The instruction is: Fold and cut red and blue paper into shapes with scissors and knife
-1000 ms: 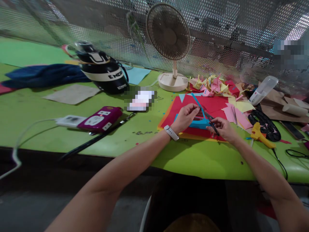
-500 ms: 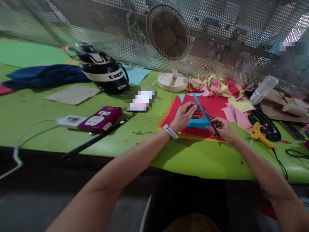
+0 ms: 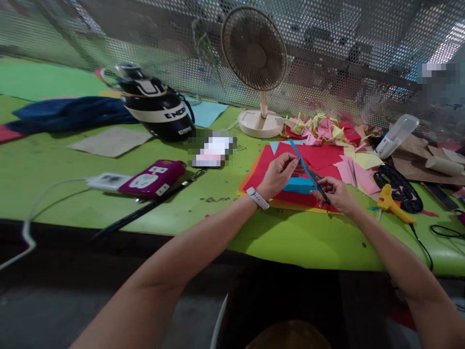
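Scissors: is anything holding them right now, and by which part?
Yes, the right hand holds the scissors by the handle end, with the blades toward the left hand.

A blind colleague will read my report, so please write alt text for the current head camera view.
A person's left hand pinches a thin blue strip and the right hand holds scissors at its lower end, over red paper on a green table. Around are paper scraps, a fan, a black bottle and a yellow glue gun.
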{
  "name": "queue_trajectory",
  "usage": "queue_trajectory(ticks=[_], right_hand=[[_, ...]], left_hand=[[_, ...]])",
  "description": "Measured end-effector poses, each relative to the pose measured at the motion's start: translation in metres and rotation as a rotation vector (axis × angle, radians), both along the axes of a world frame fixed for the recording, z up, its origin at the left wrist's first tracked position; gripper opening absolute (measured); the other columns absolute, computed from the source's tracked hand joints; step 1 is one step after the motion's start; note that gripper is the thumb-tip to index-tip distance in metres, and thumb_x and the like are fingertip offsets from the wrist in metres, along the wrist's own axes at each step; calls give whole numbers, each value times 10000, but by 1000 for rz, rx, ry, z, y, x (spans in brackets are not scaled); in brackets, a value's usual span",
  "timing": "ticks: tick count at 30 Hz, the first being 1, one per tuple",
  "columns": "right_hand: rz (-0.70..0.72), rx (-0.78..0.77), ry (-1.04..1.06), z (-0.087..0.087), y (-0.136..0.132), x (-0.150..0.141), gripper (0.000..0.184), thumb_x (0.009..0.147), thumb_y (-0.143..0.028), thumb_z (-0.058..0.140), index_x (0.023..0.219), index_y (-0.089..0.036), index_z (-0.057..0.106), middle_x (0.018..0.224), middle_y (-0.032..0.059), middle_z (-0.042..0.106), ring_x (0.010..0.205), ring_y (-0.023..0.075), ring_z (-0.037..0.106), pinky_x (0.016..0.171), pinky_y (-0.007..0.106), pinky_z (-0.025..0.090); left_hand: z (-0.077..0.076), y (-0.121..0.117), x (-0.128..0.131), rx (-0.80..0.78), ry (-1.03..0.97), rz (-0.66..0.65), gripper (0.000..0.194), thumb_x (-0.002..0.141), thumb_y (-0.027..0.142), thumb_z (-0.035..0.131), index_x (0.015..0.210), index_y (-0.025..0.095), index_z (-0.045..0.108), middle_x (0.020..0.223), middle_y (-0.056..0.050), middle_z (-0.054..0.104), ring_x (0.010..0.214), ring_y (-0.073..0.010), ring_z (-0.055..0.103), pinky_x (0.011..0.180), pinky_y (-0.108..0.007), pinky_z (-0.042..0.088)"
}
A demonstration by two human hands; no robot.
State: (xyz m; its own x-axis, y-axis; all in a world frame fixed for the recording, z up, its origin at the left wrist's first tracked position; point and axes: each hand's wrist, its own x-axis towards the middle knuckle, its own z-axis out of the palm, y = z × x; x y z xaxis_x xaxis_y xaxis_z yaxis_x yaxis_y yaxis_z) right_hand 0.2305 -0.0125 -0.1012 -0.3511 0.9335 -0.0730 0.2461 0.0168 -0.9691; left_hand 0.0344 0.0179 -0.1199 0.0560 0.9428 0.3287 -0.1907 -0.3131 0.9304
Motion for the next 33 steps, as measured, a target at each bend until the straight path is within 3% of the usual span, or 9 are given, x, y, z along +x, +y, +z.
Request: queue_trajectory(ticks=[13,33], right_hand=[[1,-3,1,1,0,0,502,520,-465,852,823,-194,557,603,-63,555,472,88,564,448,218,485],[6,11,21,1,0,0,487,508,-449,861,795,-198,557,579,-74,557,456,80,560,430,206,488]], left_hand=[[0,-2,0,57,74,-30,301,858,453,607,822,170,509,734,-4,632,706,-129,678,705,-272,570],[4,-3,-1,38,87,-48,256,873,413,596,835,173,518,725,-5,642,690,-124,668,669,-256,560]])
